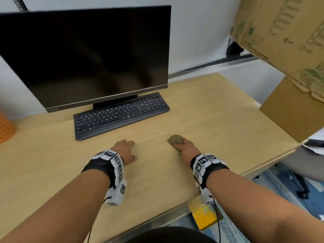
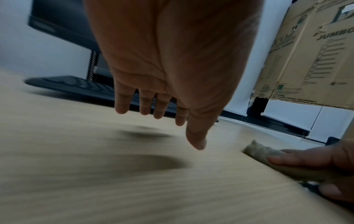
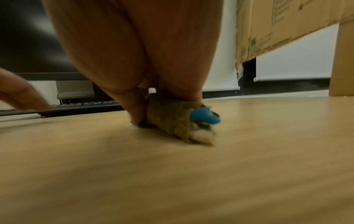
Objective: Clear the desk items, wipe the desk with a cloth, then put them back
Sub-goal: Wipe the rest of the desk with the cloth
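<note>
Head view: right hand (image 1: 185, 149) grips a bunched olive-brown cloth (image 1: 175, 140) and presses it onto the pale wood-grain tabletop (image 1: 219, 120), front centre-right. Left hand (image 1: 125, 150) is released, fingers straight, holding nothing; in the left wrist view its fingertips (image 2: 122, 108) hang just above the surface, with a shadow beneath.

Right wrist view: the cloth (image 3: 168, 119) is wadded under the palm, thumb tucked at its left side. A blue bit and a white bit poke out of its near end; cannot tell what they are.

Step in hand, by my judgement: wiping. The black keyboard (image 1: 121, 114) and the black flat-screen monitor (image 1: 84, 57) stand at the back left, so that patch is not reachable yet.

To do it well:
- flatten the cloth out; a tight wad covers little
- keep even downward pressure, overlapping strokes from back to front edge
- use the free left hand to steady or to lift the keyboard so the area under it gets wiped
- stay off the brown cardboard box (image 1: 296, 109) standing at the right edge

Writing: the printed cardboard flap (image 2: 314, 57) overhanging at right reads "JUMBO" in the left wrist view, cut off at the frame edge; the smaller print and checkbox rows are too blurred. An orange perforated basket (image 1: 6, 128) sits far left. Monitor logo unreadable.
</note>
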